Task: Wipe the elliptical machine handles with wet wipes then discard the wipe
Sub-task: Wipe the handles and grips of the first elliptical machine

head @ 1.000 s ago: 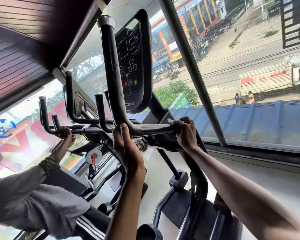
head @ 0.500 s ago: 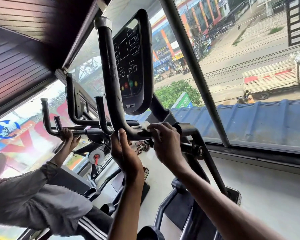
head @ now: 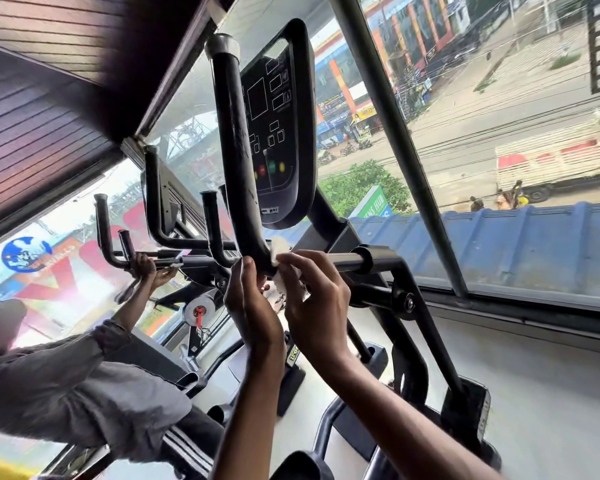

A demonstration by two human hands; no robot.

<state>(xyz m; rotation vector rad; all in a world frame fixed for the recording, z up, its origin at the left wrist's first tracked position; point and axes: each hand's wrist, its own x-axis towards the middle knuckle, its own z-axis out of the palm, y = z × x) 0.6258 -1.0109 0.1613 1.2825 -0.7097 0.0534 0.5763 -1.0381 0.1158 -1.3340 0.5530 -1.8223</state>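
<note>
Risks dropping wipe (head: pixel 278 250) pinched lightly in right hand (head: pixel 317 303), or missing handle (head: pixel 234 140) bend hidden under gripping left hand (head: pixel 253 306).

The white wet wipe (head: pixel 277 249) is mostly hidden under the curled fingers of the right grip (head: pixel 317 299), the bend of the handle (head: pixel 232 133) is covered by it and the left grip (head: pixel 252 299), the console (head: pixel 278 126) labels are too small to read, and a second person (head: pixel 84 386) at the left is blurred and cut off by the edge.
</note>
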